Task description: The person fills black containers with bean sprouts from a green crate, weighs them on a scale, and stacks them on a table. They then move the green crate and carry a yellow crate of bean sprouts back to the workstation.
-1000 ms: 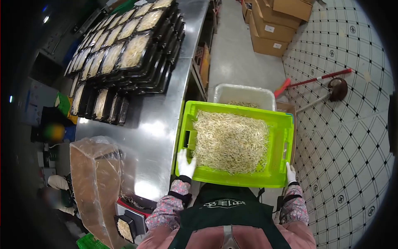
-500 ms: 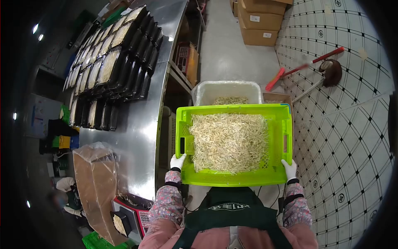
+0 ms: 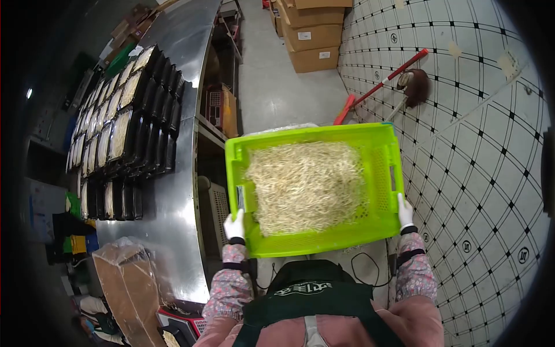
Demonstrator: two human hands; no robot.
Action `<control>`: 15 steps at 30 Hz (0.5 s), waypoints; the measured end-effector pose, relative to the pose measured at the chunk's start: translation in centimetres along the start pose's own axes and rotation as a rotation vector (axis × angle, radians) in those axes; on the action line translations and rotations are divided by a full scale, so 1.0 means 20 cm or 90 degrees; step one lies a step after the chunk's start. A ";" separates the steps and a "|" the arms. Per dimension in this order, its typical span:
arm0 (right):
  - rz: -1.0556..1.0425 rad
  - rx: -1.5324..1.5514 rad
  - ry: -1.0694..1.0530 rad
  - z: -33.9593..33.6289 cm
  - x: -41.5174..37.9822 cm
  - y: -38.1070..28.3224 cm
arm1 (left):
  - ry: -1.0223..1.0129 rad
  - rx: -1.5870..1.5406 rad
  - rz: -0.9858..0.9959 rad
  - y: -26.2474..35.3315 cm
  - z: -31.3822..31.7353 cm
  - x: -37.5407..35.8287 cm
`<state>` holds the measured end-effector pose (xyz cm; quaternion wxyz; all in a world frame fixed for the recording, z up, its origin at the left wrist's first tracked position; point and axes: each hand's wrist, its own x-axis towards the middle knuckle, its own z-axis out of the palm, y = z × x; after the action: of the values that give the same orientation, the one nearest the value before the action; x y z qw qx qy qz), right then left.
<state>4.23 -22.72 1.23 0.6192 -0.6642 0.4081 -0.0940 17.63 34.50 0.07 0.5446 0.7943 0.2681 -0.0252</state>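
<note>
A bright green plastic crate (image 3: 315,244) is held out in front of me, tilted slightly with its right side higher. Inside it lies a broad block of pale bean sprouts (image 3: 306,188). My left hand (image 3: 234,224), in a white glove, grips the crate's left side below the handle slot. On the opposite side, my right hand (image 3: 405,211), also white-gloved, is closed on the right wall near its handle slot. The crate hides most of a tub behind it; only a strip of its plastic-lined rim (image 3: 283,128) shows.
At left runs a steel table (image 3: 173,202) carrying stacked black trays (image 3: 147,124) of sprouts. A plastic-lined carton (image 3: 127,283) and a red scale (image 3: 185,321) stand nearer. Cardboard boxes (image 3: 315,40) are stacked ahead. A red-handled broom (image 3: 387,78) leans by the tiled wall. Another person (image 3: 101,318) is at lower left.
The crate has shifted left in view, tipped so its right side is higher, and now covers most of the tub. The surroundings have slid left as my view turned. Both hands keep their hold.
</note>
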 end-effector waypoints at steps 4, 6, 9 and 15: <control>0.084 0.001 0.105 -0.19 -0.29 -0.05 | 0.008 -0.010 0.027 -0.17 0.01 -0.24; 0.009 -0.110 0.121 -0.13 -0.37 0.18 | -0.006 -0.062 -0.044 -0.13 -0.19 -0.17; -0.038 -0.121 0.083 0.10 -0.28 0.08 | -0.005 -0.099 0.002 0.09 -0.21 0.12; 0.070 0.119 0.111 -0.15 -0.05 -0.30 | -0.075 -0.024 0.133 0.30 0.33 0.05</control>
<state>4.34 -24.88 7.60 0.6448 -0.5694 0.4859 -0.1549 22.81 27.54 2.19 0.5741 0.8045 0.1522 -0.0099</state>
